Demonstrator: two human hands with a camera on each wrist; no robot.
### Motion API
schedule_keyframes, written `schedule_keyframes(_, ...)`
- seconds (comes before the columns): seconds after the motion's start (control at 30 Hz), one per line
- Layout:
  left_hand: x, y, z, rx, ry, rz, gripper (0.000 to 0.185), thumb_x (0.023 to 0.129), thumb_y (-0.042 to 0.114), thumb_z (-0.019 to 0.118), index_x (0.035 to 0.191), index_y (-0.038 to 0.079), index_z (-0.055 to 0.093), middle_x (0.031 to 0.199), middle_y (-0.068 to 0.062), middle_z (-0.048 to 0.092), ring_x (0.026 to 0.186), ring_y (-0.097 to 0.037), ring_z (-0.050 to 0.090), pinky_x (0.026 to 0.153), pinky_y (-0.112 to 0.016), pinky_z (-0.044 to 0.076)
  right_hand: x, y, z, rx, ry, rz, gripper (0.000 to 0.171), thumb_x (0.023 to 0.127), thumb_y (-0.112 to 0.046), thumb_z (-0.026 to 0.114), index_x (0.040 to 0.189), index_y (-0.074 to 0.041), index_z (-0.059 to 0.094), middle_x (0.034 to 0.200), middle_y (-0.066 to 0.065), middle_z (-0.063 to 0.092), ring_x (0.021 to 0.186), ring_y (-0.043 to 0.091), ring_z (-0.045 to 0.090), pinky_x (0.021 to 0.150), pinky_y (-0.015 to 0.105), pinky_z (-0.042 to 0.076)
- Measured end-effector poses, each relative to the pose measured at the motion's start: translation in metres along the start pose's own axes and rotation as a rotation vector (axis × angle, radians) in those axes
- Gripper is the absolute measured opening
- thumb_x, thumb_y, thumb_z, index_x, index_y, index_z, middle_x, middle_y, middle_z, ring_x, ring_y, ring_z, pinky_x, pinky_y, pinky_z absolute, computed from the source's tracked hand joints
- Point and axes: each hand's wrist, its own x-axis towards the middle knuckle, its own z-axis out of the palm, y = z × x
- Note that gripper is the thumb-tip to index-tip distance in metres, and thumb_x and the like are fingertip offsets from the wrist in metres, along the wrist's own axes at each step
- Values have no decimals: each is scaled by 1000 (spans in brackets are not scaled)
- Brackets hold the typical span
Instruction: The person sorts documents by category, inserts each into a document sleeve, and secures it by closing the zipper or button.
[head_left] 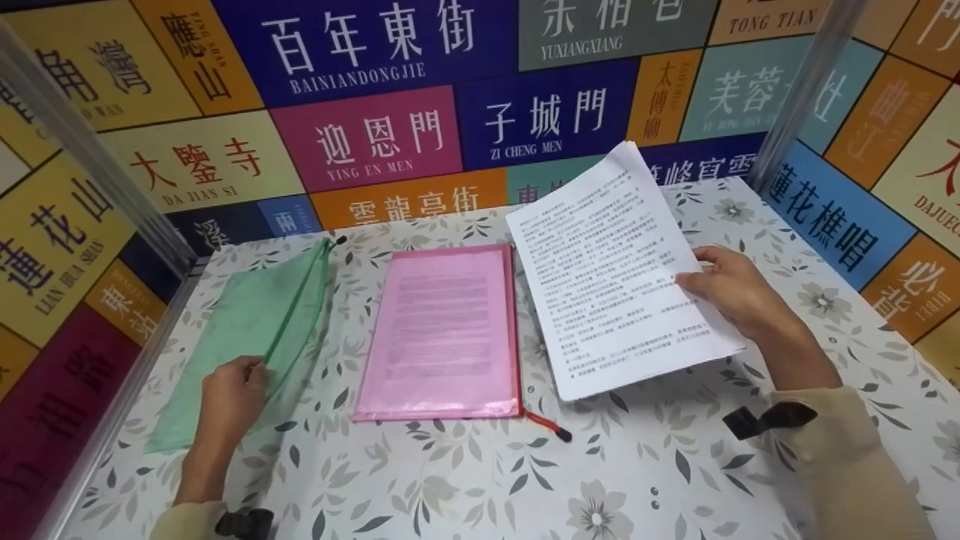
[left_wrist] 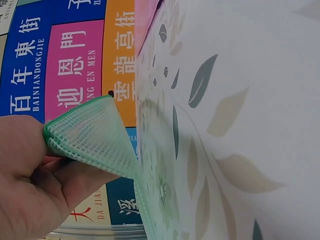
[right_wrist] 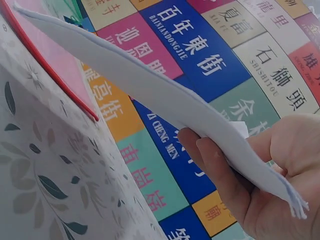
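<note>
Both hands low over the table, fingers curled in a pinch.
Left hand (head_left: 232, 397) sits at about 8 o'clock, knuckles up; right hand (head_left: 731, 289) at 3 o'clock, thumb on top, forearm angled inward.

floral table (head_left: 645, 465), green mesh pouch (head_left: 247, 337), pink document folder (head_left: 450, 330)

Two mesh zip pouches lie on the table: one green pouch (head_left: 251, 337) pinched at its near edge by the left hand (head_left: 232, 397), and one pink pouch (head_left: 446, 334) between the two hands. One stack of printed sheets (head_left: 615, 270) is held up in the right hand (head_left: 731, 289); how many sheets it holds cannot be counted, though there seem to be several.
</note>
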Motion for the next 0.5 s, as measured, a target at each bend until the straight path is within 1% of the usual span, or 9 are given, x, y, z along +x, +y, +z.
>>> schedule_keyframes(0.1,-1,0,1,2,23,5,33,101,6,47,121,-13,64,99,-28,71,79,-31,65,72,-36,49,-1,0,7,47,-23,-13,47,101,-11,52,144,2,37,87,-8,72,75,16,74,67,33,59)
schedule_keyframes(0.2,-4,4,2,19,77,24,32,100,5,47,118,-14,65,99,-30,71,78,-33,65,71,-39,50,-3,2,13,96,-50,-19,47,102,-11,51,145,3,37,87,-8,73,76,17,75,68,33,60)
schedule_keyframes(0.3,-6,9,2,44,159,46,31,99,4,48,114,-15,66,99,-32,71,80,-40,68,73,-48,54,-3,3,19,121,-57,-29,50,102,-10,51,147,3,36,89,-6,74,78,17,75,68,33,60)
schedule_keyframes(0.4,-9,12,1,73,254,63,31,98,4,48,113,-14,67,100,-34,70,82,-47,69,77,-58,54,-3,2,26,135,-57,-39,51,101,-9,51,148,3,35,90,-6,74,79,17,75,69,31,60)
schedule_keyframes(0.5,-9,16,0,103,335,76,31,98,5,49,112,-14,68,100,-35,69,81,-51,68,76,-62,53,-3,-2,34,149,-69,-41,49,101,-9,51,147,2,36,91,-5,74,79,17,75,70,31,60)
